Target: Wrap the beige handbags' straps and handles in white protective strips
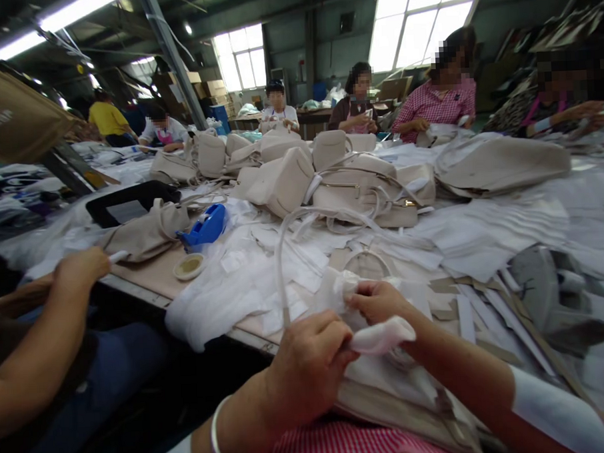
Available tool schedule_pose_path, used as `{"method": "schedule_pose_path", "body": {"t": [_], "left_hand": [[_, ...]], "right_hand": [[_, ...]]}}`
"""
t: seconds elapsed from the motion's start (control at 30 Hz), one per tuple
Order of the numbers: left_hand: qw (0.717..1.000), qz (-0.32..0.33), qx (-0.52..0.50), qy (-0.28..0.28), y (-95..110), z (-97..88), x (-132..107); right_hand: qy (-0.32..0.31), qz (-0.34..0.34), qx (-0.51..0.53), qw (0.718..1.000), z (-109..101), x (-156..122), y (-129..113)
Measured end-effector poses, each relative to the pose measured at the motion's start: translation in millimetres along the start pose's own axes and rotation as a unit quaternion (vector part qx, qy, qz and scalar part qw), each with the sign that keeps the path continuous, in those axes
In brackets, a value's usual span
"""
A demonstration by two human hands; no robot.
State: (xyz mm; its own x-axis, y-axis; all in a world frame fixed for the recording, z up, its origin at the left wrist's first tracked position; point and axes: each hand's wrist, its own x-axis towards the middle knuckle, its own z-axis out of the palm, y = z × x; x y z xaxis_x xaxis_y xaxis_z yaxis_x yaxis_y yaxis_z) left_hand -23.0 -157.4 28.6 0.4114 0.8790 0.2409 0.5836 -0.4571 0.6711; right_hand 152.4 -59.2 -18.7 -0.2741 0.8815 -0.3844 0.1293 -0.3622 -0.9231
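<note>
My left grip (310, 360) is wrapped round a soft white roll (384, 335); my right grip (373, 302) pinches thin white wrapping (332, 285) just beyond — both above the beige bag (415, 418) at the desk's (151, 280) edge. I judge this a wrapping step — the next move probably calls for gentle, even tension.

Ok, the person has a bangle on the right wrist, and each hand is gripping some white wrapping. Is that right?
Not quite: the head view shows the bangle on the wrist of the left hand, not the right. The left hand and right hand do each grip some white wrapping.
</note>
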Motion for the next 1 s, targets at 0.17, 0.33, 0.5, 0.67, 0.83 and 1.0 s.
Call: {"method": "schedule_pose_path", "body": {"t": [0.17, 0.33, 0.5, 0.67, 0.83, 1.0], "left_hand": [[0.99, -0.072, -0.095, 0.077, -4, 23.1, 9], [0.971, -0.189, -0.096, 0.112, -15, 31.2, 6], [0.96, -0.246, -0.108, 0.084, -19, 28.6, 5], [0.933, -0.322, -0.144, 0.075, -26, 28.0, 8], [0.946, -0.298, -0.122, 0.036, -33, 27.1, 9], [0.961, -0.249, -0.116, 0.01, -33, 28.6, 9]], "right_hand": [[-0.011, -0.048, 0.039, 0.998, 9, -20, 14], [-0.03, 0.013, 0.118, 0.992, 24, -48, 31], [-0.048, 0.027, 0.103, 0.993, 25, -49, 34], [-0.077, 0.025, 0.117, 0.99, 24, -42, 41], [-0.133, 0.016, 0.199, 0.971, 21, -44, 42], [-0.142, 0.016, 0.26, 0.955, 20, -46, 40]]}}
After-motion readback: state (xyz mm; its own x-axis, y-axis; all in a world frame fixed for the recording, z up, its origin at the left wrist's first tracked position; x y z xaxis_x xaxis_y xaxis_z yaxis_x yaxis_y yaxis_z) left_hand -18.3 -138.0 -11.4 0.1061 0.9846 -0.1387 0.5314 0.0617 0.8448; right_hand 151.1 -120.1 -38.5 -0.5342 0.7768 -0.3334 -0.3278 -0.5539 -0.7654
